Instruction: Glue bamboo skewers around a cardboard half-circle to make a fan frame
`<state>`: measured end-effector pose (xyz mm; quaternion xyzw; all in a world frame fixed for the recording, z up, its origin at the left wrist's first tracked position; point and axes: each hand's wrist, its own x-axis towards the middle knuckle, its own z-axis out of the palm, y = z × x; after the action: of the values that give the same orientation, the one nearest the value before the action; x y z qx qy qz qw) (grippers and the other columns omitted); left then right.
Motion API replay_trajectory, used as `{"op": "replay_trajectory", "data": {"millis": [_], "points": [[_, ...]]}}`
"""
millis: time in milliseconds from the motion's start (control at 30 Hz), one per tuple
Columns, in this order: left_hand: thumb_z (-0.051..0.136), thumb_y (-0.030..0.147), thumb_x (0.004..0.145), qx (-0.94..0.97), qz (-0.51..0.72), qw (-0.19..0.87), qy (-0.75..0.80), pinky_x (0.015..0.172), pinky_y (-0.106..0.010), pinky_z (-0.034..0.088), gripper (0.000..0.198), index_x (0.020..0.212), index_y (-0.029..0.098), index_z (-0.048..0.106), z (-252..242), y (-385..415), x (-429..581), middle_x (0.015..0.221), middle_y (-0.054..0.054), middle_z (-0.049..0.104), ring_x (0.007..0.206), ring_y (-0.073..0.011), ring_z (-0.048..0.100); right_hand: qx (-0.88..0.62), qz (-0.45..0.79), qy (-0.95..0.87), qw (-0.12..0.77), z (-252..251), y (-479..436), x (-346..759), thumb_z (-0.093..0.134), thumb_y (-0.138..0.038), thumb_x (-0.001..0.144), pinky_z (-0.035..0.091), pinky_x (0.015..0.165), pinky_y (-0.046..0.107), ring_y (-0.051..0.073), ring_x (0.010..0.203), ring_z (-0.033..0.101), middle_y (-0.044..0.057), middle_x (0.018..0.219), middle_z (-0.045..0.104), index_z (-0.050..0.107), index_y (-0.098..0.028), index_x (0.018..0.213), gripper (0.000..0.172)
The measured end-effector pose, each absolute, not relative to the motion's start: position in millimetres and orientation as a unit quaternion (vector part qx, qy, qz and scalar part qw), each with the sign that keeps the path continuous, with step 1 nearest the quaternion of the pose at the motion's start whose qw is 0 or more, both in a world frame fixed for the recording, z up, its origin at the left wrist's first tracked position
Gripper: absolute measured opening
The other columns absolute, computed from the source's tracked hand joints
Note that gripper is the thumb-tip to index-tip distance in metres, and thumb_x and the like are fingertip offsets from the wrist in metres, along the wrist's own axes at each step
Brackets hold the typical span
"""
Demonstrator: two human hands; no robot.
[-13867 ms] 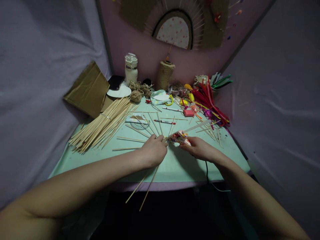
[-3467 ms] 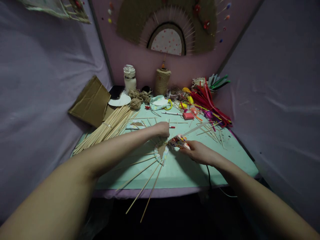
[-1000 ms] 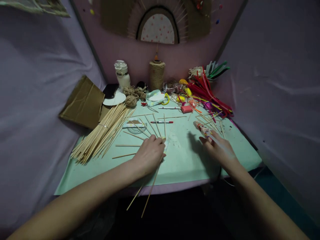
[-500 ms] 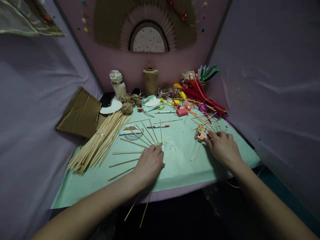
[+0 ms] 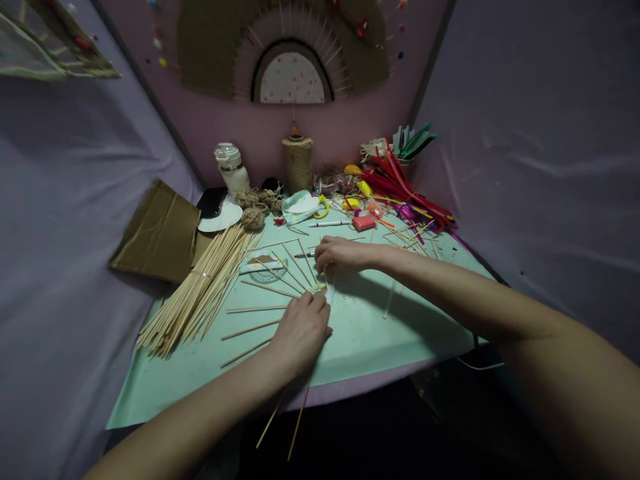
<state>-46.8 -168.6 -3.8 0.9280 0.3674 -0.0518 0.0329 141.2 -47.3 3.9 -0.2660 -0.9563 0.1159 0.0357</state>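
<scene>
My left hand (image 5: 304, 330) is closed over the hub of a fan of thin wooden sticks (image 5: 257, 309), its fingers bent together there. The sticks spread out to the left and up from the hub, and a couple poke past the table's front edge. At the fan's top, my right hand (image 5: 341, 255) has curled fingers around the upper part of an upright stick (image 5: 327, 275); the fingertips are partly hidden. Just behind that hand lies a red-and-dark pen (image 5: 303, 255). Clear rods (image 5: 389, 299) show below my right forearm, which covers whatever they join.
A tied bundle of sticks (image 5: 200, 287) and folded cardboard (image 5: 157, 230) lie at left. Twine balls (image 5: 253, 218), a twine spool (image 5: 298, 163), a white bottle (image 5: 233, 168) and red pipe cleaners (image 5: 400, 190) line the back. A protractor (image 5: 269, 272) lies beside the fan.
My right hand has left the colourful patterned thing at the right and swung left to the top of the fan. My left hand has stayed on the hub.
</scene>
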Motion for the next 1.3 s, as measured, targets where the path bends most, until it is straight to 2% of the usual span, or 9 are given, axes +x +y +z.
{"op": "replay_trajectory", "data": {"millis": [100,300,600,1000,1067,1133,1233,1300], "points": [[0.058,0.028,0.086,0.928,-0.048,0.039,0.368,0.083,-0.041,0.04,0.027,0.11,0.015,0.057,-3,-169,-48,0.128,-0.011,0.052,0.106,-0.0284,0.046,-0.246,0.12,-0.962,0.02,0,-44,143,0.067,-0.016,0.079,0.035,0.076,0.03,0.02,0.088,0.049,0.008,0.093,0.067,0.073,-0.019,0.081,0.007],[0.058,0.028,0.087,0.926,-0.064,0.04,0.369,0.083,-0.041,0.041,0.028,0.111,0.015,0.056,0,-170,-47,0.132,-0.012,0.05,0.106,-0.0283,0.047,-0.248,0.113,-0.962,0.003,0,-47,146,0.06,-0.016,0.083,0.031,0.076,0.031,0.02,0.088,0.046,0.007,0.093,0.067,0.069,-0.019,0.076,0.012],[0.055,0.027,0.088,0.928,-0.063,0.029,0.366,0.081,-0.04,0.041,0.029,0.115,0.015,0.055,-2,-171,-47,0.128,-0.013,0.052,0.105,-0.0286,0.048,-0.261,0.08,-0.962,0.012,-8,-43,147,0.059,-0.01,0.078,0.019,0.094,0.043,0.019,0.089,0.047,-0.001,0.078,0.07,0.068,-0.024,0.07,0.018],[0.057,0.026,0.087,0.927,-0.067,0.036,0.367,0.081,-0.041,0.041,0.03,0.115,0.014,0.054,-3,-170,-47,0.129,-0.013,0.051,0.105,-0.0288,0.048,-0.247,0.098,-0.964,-0.032,-3,-36,138,0.067,-0.011,0.074,0.024,0.084,0.04,0.021,0.087,0.044,0.001,0.075,0.071,0.072,-0.024,0.065,0.016],[0.058,0.026,0.087,0.928,-0.067,0.039,0.364,0.081,-0.041,0.041,0.029,0.113,0.014,0.054,-2,-170,-47,0.127,-0.013,0.052,0.105,-0.0288,0.048,-0.254,0.096,-0.962,-0.023,-1,-39,140,0.067,-0.013,0.076,0.025,0.084,0.039,0.022,0.091,0.045,0.002,0.084,0.071,0.073,-0.023,0.068,0.014],[0.059,0.026,0.086,0.929,-0.063,0.04,0.363,0.081,-0.041,0.041,0.028,0.111,0.015,0.055,-1,-169,-47,0.126,-0.012,0.053,0.104,-0.0288,0.048,-0.268,0.097,-0.958,-0.001,2,-43,146,0.067,-0.015,0.078,0.027,0.084,0.039,0.023,0.095,0.048,0.003,0.098,0.07,0.074,-0.024,0.08,0.012],[0.059,0.027,0.085,0.929,-0.059,0.044,0.362,0.081,-0.04,0.041,0.025,0.108,0.016,0.057,0,-169,-48,0.126,-0.012,0.053,0.104,-0.0287,0.048,-0.31,0.087,-0.945,0.058,11,-56,162,0.062,-0.014,0.082,0.031,0.086,0.04,0.024,0.101,0.052,0.007,0.111,0.066,0.071,-0.024,0.103,0.025],[0.059,0.028,0.085,0.932,-0.052,0.055,0.355,0.082,-0.04,0.041,0.023,0.105,0.016,0.058,2,-167,-50,0.128,-0.011,0.053,0.104,-0.0285,0.049,-0.352,0.071,-0.928,0.102,18,-70,179,0.057,-0.014,0.085,0.035,0.086,0.039,0.023,0.101,0.054,0.01,0.112,0.064,0.067,-0.022,0.11,0.028]]}}
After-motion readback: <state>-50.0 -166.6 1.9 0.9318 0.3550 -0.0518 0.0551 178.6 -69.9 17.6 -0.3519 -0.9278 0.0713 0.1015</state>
